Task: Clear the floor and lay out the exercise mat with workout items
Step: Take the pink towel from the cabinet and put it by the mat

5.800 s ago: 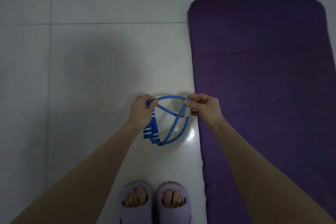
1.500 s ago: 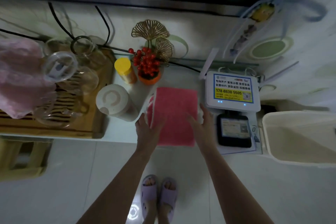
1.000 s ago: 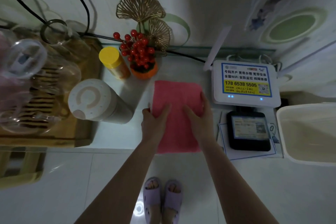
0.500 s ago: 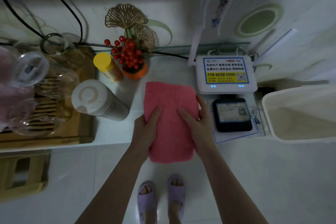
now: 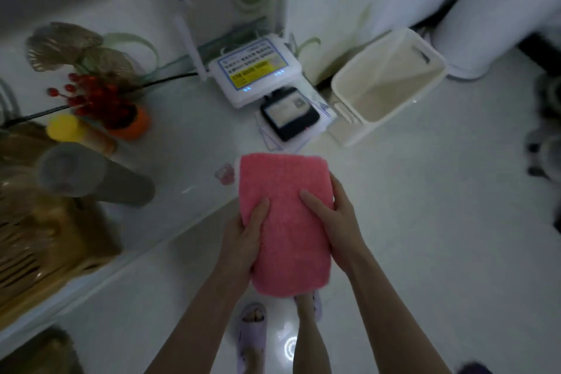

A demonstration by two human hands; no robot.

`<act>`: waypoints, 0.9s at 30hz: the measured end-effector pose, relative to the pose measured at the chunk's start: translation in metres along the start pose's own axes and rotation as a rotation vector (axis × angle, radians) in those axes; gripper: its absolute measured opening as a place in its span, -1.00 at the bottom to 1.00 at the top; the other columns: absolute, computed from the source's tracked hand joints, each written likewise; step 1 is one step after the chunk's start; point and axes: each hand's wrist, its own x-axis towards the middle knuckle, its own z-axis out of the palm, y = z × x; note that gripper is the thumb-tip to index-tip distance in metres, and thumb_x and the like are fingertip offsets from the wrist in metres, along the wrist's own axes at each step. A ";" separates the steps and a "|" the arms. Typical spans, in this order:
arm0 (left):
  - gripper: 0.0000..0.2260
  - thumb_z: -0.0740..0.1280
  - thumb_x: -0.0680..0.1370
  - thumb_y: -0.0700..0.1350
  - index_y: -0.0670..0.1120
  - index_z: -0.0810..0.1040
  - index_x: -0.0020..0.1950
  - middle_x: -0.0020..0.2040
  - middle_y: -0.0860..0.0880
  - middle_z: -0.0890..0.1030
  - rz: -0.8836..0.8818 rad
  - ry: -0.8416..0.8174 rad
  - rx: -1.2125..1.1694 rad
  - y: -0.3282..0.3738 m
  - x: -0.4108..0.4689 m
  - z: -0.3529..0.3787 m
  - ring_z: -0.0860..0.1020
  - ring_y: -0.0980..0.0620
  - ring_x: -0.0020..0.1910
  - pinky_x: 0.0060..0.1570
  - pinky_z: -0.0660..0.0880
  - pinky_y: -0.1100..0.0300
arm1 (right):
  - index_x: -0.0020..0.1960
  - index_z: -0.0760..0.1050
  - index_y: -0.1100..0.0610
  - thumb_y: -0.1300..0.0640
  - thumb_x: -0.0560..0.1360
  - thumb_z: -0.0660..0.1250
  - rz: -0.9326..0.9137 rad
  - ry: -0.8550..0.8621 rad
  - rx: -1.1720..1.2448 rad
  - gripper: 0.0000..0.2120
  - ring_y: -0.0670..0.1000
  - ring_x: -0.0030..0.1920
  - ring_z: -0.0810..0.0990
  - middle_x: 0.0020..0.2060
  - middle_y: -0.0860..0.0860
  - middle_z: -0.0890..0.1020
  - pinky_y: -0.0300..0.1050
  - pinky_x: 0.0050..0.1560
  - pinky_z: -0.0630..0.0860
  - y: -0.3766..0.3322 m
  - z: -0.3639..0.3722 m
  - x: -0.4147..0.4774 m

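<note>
A folded pink towel point(image 5: 285, 215) hangs in the air off the edge of the white counter point(image 5: 188, 146), above the floor. My left hand point(image 5: 246, 237) grips its left side, thumb on top and fingers underneath. My right hand point(image 5: 337, 215) grips its right side the same way. The exercise mat and the resistance band are out of view.
On the counter stand a white router point(image 5: 255, 73), a black device point(image 5: 288, 112), a red berry pot point(image 5: 121, 112), a yellow-capped bottle point(image 5: 76, 133), a white tumbler point(image 5: 91, 176) and a wooden tray point(image 5: 39, 237). A white bin point(image 5: 385, 82) sits on the floor at the right.
Both hands lifted the pink towel off the counter and drew it toward me; the view swung to the right. Earlier, the hands held a blue band beside the purple mat.
</note>
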 end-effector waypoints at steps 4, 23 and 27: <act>-0.79 0.35 0.25 0.31 0.27 0.66 -0.23 -0.23 0.17 0.69 -0.005 -0.181 0.089 -0.026 -0.024 0.028 0.66 0.17 -0.22 -0.37 0.54 0.32 | 0.28 0.45 -0.15 0.01 0.35 0.51 -0.035 0.180 0.084 -0.47 -0.06 0.07 0.64 0.08 -0.14 0.64 -0.11 -0.02 0.61 0.020 -0.041 -0.046; -0.59 0.33 0.37 0.23 0.03 0.59 0.09 -0.06 0.04 0.70 -0.232 -0.783 0.515 -0.253 -0.200 0.187 0.67 0.05 -0.10 -0.29 0.58 0.25 | 0.35 0.39 -0.09 -0.01 0.28 0.51 0.031 0.815 0.424 -0.33 -0.11 -0.06 0.67 0.07 -0.09 0.62 -0.25 -0.19 0.59 0.186 -0.265 -0.309; -0.65 0.33 0.36 0.21 0.04 0.60 0.02 -0.10 0.05 0.70 -0.244 -0.767 0.549 -0.320 -0.244 0.208 0.67 0.05 -0.12 -0.27 0.58 0.20 | 0.34 0.40 -0.10 -0.03 0.27 0.52 0.046 0.851 0.439 -0.33 -0.11 -0.04 0.67 0.08 -0.08 0.63 -0.26 -0.19 0.59 0.237 -0.309 -0.361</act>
